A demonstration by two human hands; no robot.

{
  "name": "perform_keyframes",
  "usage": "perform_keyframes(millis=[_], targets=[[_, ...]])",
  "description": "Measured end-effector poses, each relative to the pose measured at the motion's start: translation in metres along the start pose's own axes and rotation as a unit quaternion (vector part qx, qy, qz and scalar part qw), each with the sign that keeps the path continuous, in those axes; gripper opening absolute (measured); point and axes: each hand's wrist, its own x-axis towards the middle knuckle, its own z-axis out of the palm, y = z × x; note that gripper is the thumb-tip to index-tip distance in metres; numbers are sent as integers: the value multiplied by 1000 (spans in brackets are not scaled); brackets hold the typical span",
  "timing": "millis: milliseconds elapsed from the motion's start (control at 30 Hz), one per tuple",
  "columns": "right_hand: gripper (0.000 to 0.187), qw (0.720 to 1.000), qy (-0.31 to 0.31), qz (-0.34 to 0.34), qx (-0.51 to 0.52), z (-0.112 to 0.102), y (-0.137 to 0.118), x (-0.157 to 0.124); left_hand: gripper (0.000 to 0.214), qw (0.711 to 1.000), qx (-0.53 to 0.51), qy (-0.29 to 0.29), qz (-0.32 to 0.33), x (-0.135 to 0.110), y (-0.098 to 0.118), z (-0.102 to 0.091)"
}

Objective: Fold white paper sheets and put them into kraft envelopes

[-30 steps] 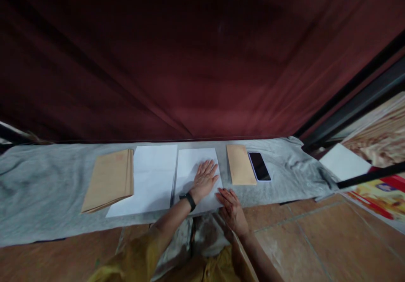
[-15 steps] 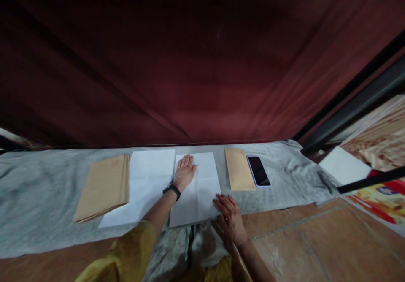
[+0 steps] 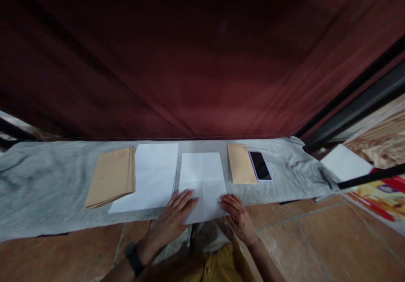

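White paper sheet (image 3: 202, 172), marked with crossing creases, lies flat on grey cloth (image 3: 291, 176), its near end reaching the cloth's front edge at six o'clock; left hand (image 3: 175, 214) rests at the sheet's seven o'clock, fingers extended over its margin; right hand (image 3: 238, 218) sits at four o'clock, fingers loosely curved at the opposite edge; neither hand is clenched, though whether the thumbs pinch the paper from beneath cannot be told; from the sheet, more white paper (image 3: 155, 168) lies at ten o'clock, partly covered by a stack of brown envelopes (image 3: 110, 174) at nine; a single brown envelope (image 3: 241, 166) lies at two o'clock, with a phone (image 3: 260, 166) just beyond it; step in hand is judged to be steadying and squaring the creased sheet; the next move would call for even control at both sides, without wrinkling it.
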Motion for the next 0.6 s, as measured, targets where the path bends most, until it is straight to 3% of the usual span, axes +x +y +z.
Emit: perform_keyframes(millis=[167, 367, 533, 600], targets=[[39, 1000, 3, 3, 18, -6, -7, -8, 90, 1000, -15, -15, -16, -11, -16, -13], [65, 999, -34, -6, -11, -13, -4, 8, 81, 1000, 3, -27, -4, -8, -20, -15], [57, 999, -41, 11, -31, -15, 3, 20, 81, 999, -14, -30, -15, 1, -26, -16], [53, 999, -29, 28, -34, -16, 4, 23, 68, 999, -31, -16, -16, 9, -28, -20]])
